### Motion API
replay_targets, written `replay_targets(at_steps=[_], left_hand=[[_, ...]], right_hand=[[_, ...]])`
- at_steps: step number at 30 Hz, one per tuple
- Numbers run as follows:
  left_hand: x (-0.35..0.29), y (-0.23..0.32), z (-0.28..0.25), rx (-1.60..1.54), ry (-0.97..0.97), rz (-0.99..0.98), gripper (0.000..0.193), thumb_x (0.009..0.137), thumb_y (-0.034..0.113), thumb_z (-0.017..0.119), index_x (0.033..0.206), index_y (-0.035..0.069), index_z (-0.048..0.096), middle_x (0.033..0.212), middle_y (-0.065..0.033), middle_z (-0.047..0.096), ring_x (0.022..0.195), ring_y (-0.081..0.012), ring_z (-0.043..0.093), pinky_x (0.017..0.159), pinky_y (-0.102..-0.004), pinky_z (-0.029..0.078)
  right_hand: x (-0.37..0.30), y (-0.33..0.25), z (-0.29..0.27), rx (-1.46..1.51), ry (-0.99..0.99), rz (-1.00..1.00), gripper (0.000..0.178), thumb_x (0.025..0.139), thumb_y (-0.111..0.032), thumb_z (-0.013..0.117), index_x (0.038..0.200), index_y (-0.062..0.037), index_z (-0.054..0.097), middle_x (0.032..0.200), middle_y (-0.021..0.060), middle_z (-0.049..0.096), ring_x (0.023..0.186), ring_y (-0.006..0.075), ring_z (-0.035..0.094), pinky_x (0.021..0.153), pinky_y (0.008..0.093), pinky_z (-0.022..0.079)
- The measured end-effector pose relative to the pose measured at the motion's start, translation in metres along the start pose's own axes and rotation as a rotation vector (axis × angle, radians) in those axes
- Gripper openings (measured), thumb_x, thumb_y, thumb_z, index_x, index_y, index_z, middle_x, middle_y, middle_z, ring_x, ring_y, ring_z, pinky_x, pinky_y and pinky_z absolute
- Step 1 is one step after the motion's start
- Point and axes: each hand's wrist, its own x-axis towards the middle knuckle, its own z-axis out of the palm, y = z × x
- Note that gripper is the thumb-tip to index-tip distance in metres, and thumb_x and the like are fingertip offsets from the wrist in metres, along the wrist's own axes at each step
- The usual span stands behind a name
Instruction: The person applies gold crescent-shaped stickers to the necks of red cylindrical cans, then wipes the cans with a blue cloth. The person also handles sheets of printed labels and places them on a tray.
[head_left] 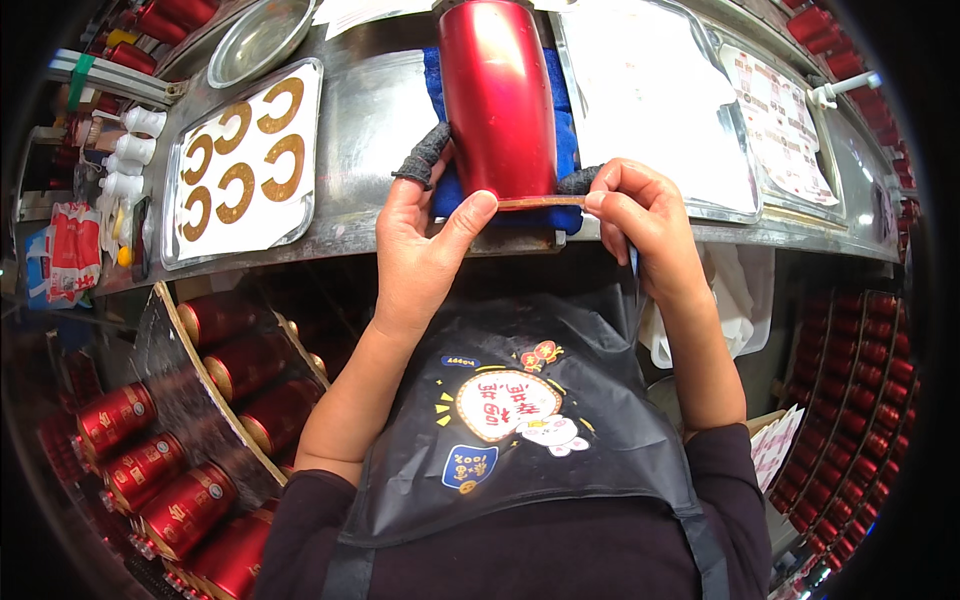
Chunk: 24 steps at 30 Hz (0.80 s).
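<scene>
A glossy red bottle (497, 100) lies on a folded blue cloth (567, 150), one end toward me. A thin brownish-gold strip (545, 203) runs across that near end and extends past its right side. My left hand (420, 245) is closed against the bottle's near left corner, its thumb pressing at the strip's left end and a dark-wrapped finger along the side. With thumb and fingers, my right hand (645, 215) pinches the strip's free right end, just off the bottle. Dark covering also shows on a right finger.
Left on the metal table (370, 130) is a tray (316, 150) with several gold C-shaped pieces (281, 167); behind it stands a glass dish (258, 45). White sheets (650, 110) lie right. Red bottles (185, 510) fill racks below left and right. White spools (130, 150) stand far left.
</scene>
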Motion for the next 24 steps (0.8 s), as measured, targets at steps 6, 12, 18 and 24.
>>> replay_targets(at_steps=[6,12,18,24], left_hand=[[0.000,0.000,-0.001,0.019,-0.008,0.015,0.063,0.090,0.006,0.074,0.144,-0.005,0.044,0.143,-0.0158,0.053,0.128,-0.0197,0.053,0.110,-0.0334,0.041],[-0.011,-0.005,-0.001,0.530,0.066,0.321,0.065,0.089,0.016,0.076,0.142,-0.008,0.045,0.136,-0.0212,0.056,0.131,-0.0287,0.050,0.111,-0.0392,0.037],[-0.037,-0.014,-0.007,1.058,0.039,0.557,0.036,0.090,0.031,0.073,0.119,0.011,0.073,0.149,-0.0222,0.047,0.132,-0.0420,0.047,0.111,-0.0582,0.029],[-0.039,-0.016,-0.010,1.014,0.063,0.514,0.032,0.090,0.028,0.072,0.117,0.012,0.074,0.151,-0.0219,0.045,0.138,-0.0428,0.043,0.113,-0.0605,0.025]], right_hand=[[0.005,0.008,-0.001,-0.009,-0.007,-0.015,0.011,0.089,-0.009,0.065,0.082,-0.0059,0.058,0.073,-0.0022,0.056,0.048,0.0021,0.044,0.043,0.0190,0.033],[0.007,0.009,-0.003,-0.024,-0.024,-0.029,0.012,0.089,-0.010,0.067,0.081,-0.0065,0.058,0.071,-0.0032,0.056,0.048,0.0012,0.044,0.043,0.0180,0.033],[0.008,0.012,-0.003,-0.021,-0.030,-0.054,0.011,0.089,-0.011,0.067,0.082,-0.0065,0.059,0.070,-0.0034,0.056,0.048,0.0012,0.044,0.043,0.0180,0.033],[0.011,0.014,-0.007,-0.022,-0.053,-0.077,0.013,0.089,-0.012,0.068,0.081,-0.0067,0.060,0.071,-0.0036,0.056,0.049,0.0015,0.044,0.045,0.0182,0.034]])
